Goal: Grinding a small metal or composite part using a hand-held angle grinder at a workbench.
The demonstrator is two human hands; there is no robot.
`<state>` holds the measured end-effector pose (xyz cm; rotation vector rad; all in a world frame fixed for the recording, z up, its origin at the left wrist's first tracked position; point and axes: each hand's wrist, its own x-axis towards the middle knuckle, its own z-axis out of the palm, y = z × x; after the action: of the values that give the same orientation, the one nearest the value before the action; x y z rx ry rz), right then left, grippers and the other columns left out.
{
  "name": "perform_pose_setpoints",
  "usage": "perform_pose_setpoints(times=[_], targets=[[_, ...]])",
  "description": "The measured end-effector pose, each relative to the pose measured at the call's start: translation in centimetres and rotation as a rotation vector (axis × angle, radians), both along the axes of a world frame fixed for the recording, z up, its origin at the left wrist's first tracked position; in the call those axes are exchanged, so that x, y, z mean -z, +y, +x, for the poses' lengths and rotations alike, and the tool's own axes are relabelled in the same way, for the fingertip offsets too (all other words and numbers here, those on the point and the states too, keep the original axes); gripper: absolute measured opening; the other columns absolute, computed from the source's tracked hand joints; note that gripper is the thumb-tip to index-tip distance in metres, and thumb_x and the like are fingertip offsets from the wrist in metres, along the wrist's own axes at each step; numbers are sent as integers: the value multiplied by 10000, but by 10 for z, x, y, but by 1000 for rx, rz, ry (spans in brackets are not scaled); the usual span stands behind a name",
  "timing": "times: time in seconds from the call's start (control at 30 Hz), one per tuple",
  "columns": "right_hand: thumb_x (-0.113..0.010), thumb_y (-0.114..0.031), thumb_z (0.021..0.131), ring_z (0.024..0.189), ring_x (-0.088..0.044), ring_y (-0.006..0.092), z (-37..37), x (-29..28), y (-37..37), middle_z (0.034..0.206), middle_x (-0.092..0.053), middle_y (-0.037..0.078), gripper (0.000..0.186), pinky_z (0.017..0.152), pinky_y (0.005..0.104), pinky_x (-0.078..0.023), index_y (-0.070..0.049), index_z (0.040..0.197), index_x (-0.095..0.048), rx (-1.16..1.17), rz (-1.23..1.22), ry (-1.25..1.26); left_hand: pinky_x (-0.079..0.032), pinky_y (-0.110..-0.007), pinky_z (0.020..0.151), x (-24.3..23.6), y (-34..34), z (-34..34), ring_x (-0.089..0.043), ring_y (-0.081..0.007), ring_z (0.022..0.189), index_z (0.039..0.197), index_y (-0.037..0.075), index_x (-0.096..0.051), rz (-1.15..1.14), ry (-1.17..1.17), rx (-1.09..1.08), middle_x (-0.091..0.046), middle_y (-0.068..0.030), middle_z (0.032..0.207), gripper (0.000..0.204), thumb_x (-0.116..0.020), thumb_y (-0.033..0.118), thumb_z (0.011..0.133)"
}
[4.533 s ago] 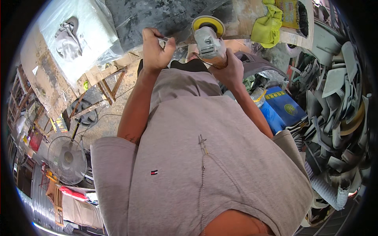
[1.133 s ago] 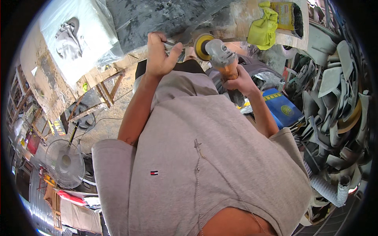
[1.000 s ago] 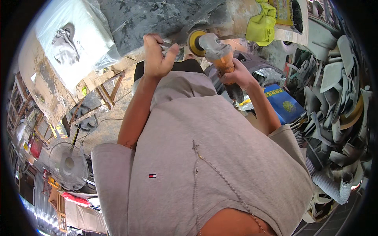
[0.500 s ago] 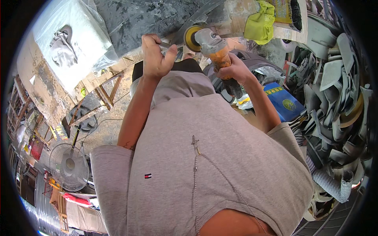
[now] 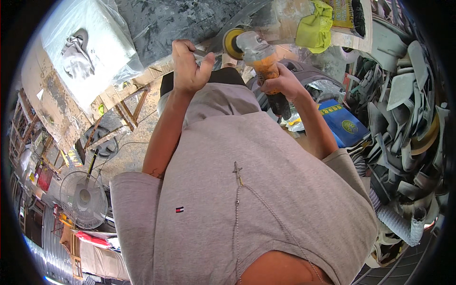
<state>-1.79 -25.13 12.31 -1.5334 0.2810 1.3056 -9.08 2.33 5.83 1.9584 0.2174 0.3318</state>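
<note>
My right hand (image 5: 285,84) is wrapped round the orange body of an angle grinder (image 5: 267,70). Its grey head points up and left, and its black rear end hangs down past my palm. On the head sits a round pad (image 5: 233,44) with a yellow face and a dark centre. To the left, at the bench edge, my left hand (image 5: 189,69) has its fingers curled and its thumb raised. A thin dark piece shows between fingers and thumb, close to the pad; most of it is hidden, so I cannot make out its kind.
Before me is a worn workbench (image 5: 156,28) with a dark top. A plastic-wrapped white block (image 5: 107,57) bears a grey cloth (image 5: 77,56). Yellow-green cloth (image 5: 313,31) hangs at the right. Grey moulded pieces (image 5: 403,95) pile up far right. A fan (image 5: 84,197) stands lower left.
The grinder's head and pad have shifted slightly upward, with my right hand still round the body. My left hand has barely moved.
</note>
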Motion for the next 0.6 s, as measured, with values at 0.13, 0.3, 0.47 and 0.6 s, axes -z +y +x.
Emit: perform_pose_setpoints(times=[0.13,0.3,0.47,0.6], targets=[[-742,-33,651,832,-621,163,1,0,1,925,-635,48,509,774,298,-504,-30,1137,-590,-60,12,-56,-404,-428,773,2,1,1,-459,-340,864,976,-44,-440,22,-9,-1,-447,-186,957,455,-723,250,776],[-746,-37,650,850,-618,152,-1,-1,4,952,-630,41,542,784,302,-511,-21,1169,-590,24,-8,-25,-405,-434,775,-1,-3,2,-465,-349,868,969,-36,-444,47,-20,9,-455,-191,961,446,-725,249,772],[-736,-20,657,877,-614,148,-8,9,-2,992,-626,37,572,801,303,-518,-6,1207,-582,32,7,-66,-404,-430,769,-3,-3,3,-466,-347,869,969,-31,-448,59,-45,24,-458,-190,963,442,-726,250,771],[-730,-20,655,903,-612,155,-9,3,3,1017,-631,47,583,816,299,-514,-3,1218,-579,81,-26,-46,-403,-430,771,-1,-3,2,-467,-346,877,970,-27,-446,48,-32,9,-459,-191,968,443,-727,253,774]])
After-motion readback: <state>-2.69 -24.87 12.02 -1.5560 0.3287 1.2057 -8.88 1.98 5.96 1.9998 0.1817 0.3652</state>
